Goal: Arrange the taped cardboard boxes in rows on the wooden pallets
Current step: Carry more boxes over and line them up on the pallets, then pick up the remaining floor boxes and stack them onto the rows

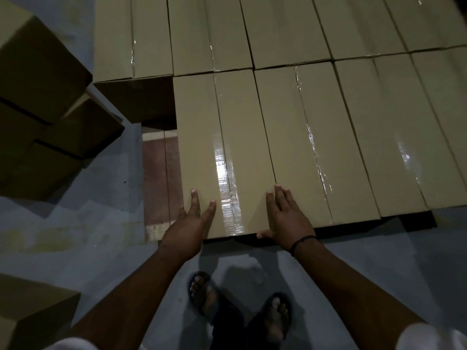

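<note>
Under both hands, a long taped cardboard box point(242, 137), flat on the wooden pallet point(159, 178) as the leftmost of the nearer row, with a clear tape strip point(225, 173) shining between the two hands. Left hand point(188, 223) laid flat on the near left corner of the box, fingers straight and spread. Right hand point(288, 218) flat on the near right corner, fingers straight and close together across the seam to the neighbouring box point(316, 147), thumb down against the near face; black wristband point(302, 242) at that wrist. Right of the right hand, more taped boxes point(394, 132) side by side in the same row. Beyond the fingertips, a second row point(278, 29) butted against the first. Left of the left hand, a bare strip of pallet, then blue-grey floor point(75, 236). Farther left, a stack of plain cardboard boxes point(38, 97). Behind the left forearm, another box point(30, 311) on the floor. Below the wrists, dark sandals point(207, 296) on two feet.
</note>
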